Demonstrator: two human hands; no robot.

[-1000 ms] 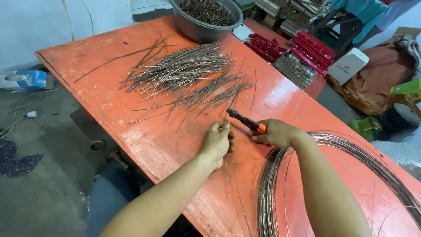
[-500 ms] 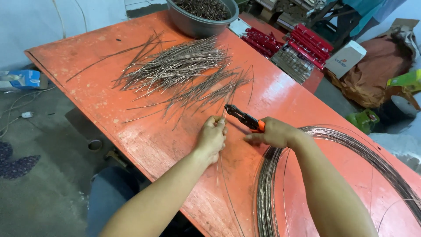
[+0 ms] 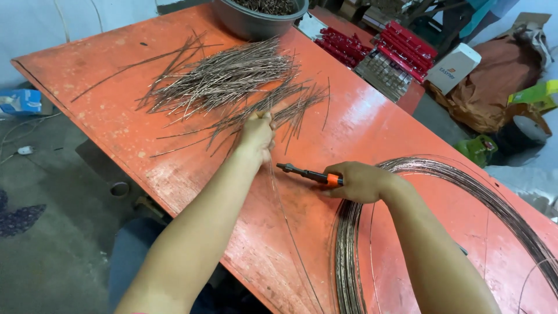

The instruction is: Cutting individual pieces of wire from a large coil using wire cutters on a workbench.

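Since a moment ago my left hand (image 3: 256,135) has slid away from the cutters (image 3: 308,174) and up to the near edge of the pile (image 3: 224,78) of cut wire pieces, fingers pinched on a cut piece that it lays among the strays there. My right hand (image 3: 360,181) stays closed around the cutters' orange-and-black handles, nose pointing toward the pile, jaws looking closed with nothing between them. One thin wire (image 3: 285,224) runs from just below my left hand back toward me, across the table (image 3: 116,64), passing just beside the coil (image 3: 349,256) that lies under my right wrist.

My worries, all guesses: the piece may land crosswise on the pile's edge and roll toward the table's side, since the strays on the near side are already fanned out loose. That long wire is springy; if I let it go slack it could whip back to the coil or snag my forearm. Cut ends on the pile look sharp and my fingertips sit right among them. Beyond the pile stands a grey bowl (image 3: 244,23).
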